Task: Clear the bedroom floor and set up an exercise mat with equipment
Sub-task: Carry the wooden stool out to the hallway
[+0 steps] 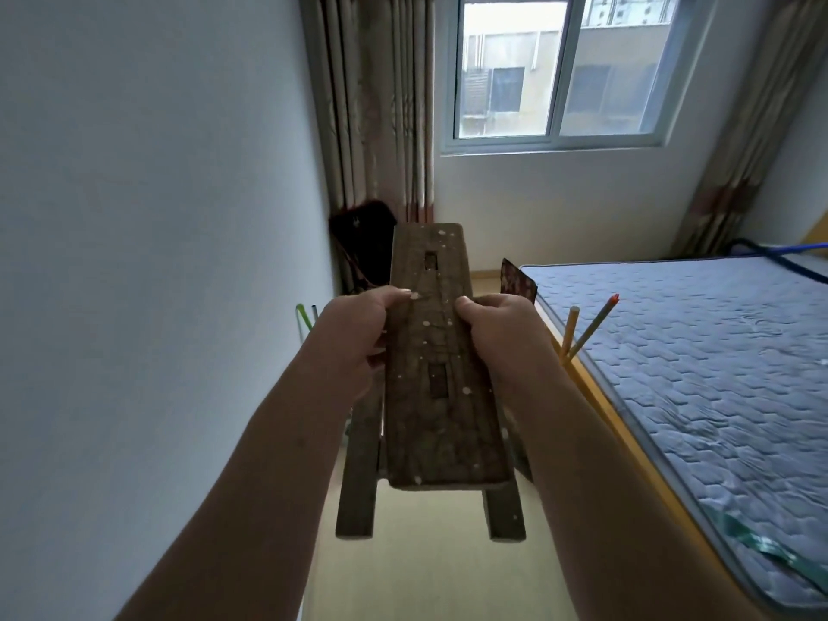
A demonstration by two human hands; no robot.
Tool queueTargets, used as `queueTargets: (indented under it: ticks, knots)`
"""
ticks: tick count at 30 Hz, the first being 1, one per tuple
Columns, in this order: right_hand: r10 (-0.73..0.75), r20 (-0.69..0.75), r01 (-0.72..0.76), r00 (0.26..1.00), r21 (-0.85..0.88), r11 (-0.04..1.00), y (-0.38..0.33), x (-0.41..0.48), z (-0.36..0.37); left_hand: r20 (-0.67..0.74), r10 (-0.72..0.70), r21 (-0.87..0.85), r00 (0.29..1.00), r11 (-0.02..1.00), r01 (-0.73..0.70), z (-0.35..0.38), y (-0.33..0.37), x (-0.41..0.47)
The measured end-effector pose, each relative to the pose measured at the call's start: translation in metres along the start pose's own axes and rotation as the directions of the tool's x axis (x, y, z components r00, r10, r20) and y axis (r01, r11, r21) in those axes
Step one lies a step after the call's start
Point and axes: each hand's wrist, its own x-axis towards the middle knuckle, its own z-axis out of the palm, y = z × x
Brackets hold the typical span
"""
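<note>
Two-handed, gripping the wooden bench (437,396) by its long edges with left hand (354,338) and right hand (499,338) curled round them, looking rigid, likely weighty, rough enough not to slip.

We have one wide-angle view, worn on our head, looking forward and slightly down along both forearms. It faces the far window (560,69), with the side wall (157,217) close on our left and the bed (672,351) on our right. Nearest the lens, our left hand (354,342) and right hand (497,338) grip the wooden bench (434,374)
</note>
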Motion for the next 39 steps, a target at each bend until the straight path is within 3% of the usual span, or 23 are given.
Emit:
queueTargets:
  ticks: [12, 20, 32, 39]
  knots:
    - [-0.026, -0.170, 0.039, 0.985, 0.073, 0.997, -0.012, 0.004, -0.015, 0.134, 0.078, -0.054, 0.988, 0.996, -0.071, 0.023, 0.022, 0.000]
    - [0.033, -0.326, 0.000, 0.945, 0.099, 0.995, 0.014, -0.004, -0.037, 0.316, -0.011, 0.017, 0.949, 1.000, 0.006, 0.055, 0.009, 0.014]
    - [0.219, -0.622, -0.087, 0.752, 0.235, 0.968, 0.068, -0.023, -0.148, 0.599, -0.267, 0.205, 0.755, 0.962, 0.178, 0.197, -0.027, 0.019]
    - [0.230, -0.772, -0.109, 0.592, 0.207, 0.972, 0.082, -0.040, -0.232, 0.742, -0.335, 0.325, 0.580, 0.937, 0.126, 0.298, -0.036, 0.001]
